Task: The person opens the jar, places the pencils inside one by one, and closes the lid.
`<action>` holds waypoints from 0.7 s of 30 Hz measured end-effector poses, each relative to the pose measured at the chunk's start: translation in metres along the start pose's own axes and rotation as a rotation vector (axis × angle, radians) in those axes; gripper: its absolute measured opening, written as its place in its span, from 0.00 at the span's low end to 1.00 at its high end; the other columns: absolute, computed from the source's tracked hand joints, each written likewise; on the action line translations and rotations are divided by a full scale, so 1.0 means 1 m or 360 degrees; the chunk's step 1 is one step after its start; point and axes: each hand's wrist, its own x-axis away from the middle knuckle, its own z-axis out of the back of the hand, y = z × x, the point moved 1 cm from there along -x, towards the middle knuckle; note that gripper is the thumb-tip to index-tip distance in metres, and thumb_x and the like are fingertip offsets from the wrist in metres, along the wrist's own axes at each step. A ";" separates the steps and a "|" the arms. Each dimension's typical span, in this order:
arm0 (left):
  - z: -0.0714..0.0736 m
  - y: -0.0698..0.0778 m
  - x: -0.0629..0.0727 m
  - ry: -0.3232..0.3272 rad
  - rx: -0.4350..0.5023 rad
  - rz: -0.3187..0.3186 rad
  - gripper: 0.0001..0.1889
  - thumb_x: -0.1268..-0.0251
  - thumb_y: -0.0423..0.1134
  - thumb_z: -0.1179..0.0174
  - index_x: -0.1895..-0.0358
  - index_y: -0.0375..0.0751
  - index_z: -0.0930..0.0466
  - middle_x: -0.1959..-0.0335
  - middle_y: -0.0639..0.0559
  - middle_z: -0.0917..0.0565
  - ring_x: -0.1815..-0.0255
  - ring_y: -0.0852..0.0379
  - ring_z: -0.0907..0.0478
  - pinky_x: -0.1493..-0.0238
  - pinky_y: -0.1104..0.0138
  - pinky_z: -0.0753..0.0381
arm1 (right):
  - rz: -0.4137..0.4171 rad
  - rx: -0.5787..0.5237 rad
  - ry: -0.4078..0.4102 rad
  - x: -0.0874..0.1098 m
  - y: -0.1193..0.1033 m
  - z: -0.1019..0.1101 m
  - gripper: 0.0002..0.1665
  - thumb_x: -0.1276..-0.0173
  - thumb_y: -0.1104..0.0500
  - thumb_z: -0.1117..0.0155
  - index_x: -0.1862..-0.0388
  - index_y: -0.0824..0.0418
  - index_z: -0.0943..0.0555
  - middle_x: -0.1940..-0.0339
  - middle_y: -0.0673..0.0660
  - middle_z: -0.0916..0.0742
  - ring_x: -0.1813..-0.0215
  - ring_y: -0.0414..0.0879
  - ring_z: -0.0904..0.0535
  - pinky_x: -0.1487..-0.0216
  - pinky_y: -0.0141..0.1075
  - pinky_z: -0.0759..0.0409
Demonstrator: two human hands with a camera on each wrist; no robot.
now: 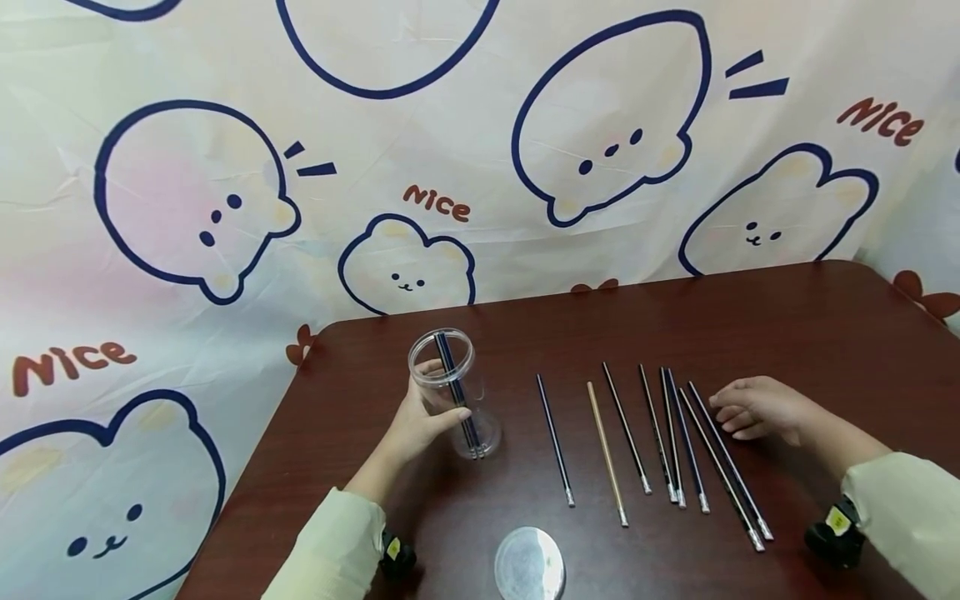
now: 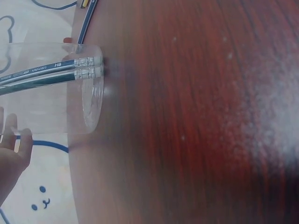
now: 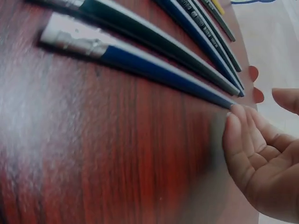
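Observation:
My left hand [image 1: 420,421] grips a clear plastic jar [image 1: 476,387] round its side, the thumb across the front. The jar stands without its lid and leans slightly; two dark pencils [image 1: 458,392] are inside, eraser ends down, as the left wrist view also shows. Over at the right, my right hand [image 1: 765,410] holds nothing, its fingers loosely bent and the thumb apart. Its fingertips are right at the far end of a blue pencil [image 3: 159,70], the rightmost in a spread of several pencils lying on the table with their eraser ends toward me.
A round clear lid [image 1: 529,564] lies near the front of the brown table [image 1: 847,333]. Left of the dark group lie a natural-wood pencil [image 1: 607,454] and a lone dark blue pencil [image 1: 555,440]. A printed cloth [image 1: 600,108] hangs behind the table.

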 end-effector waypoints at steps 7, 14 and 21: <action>0.003 -0.012 -0.004 0.0014 0.0035 0.0012 0.37 0.53 0.23 0.41 0.42 0.41 0.53 0.48 0.33 0.34 0.60 0.54 0.28 0.60 0.68 0.30 | -0.0067 0.0097 0.0019 -0.003 0.008 -0.001 0.20 0.39 0.58 0.49 0.58 0.75 0.29 0.73 0.57 0.22 0.72 0.45 0.24 0.70 0.39 0.24; 0.004 -0.019 -0.006 0.0021 -0.0030 -0.0047 0.37 0.55 0.27 0.38 0.43 0.43 0.52 0.49 0.37 0.32 0.59 0.52 0.29 0.59 0.66 0.30 | -0.0047 0.0249 0.0061 -0.004 0.009 -0.003 0.14 0.42 0.61 0.46 0.66 0.74 0.26 0.74 0.57 0.22 0.74 0.45 0.25 0.71 0.38 0.24; 0.003 -0.018 -0.006 0.0000 0.0050 -0.0053 0.37 0.54 0.25 0.40 0.43 0.42 0.52 0.50 0.32 0.33 0.61 0.54 0.27 0.61 0.67 0.28 | -0.0037 0.0425 0.0122 -0.006 0.005 -0.007 0.12 0.46 0.59 0.40 0.78 0.67 0.28 0.79 0.57 0.24 0.79 0.45 0.26 0.75 0.38 0.24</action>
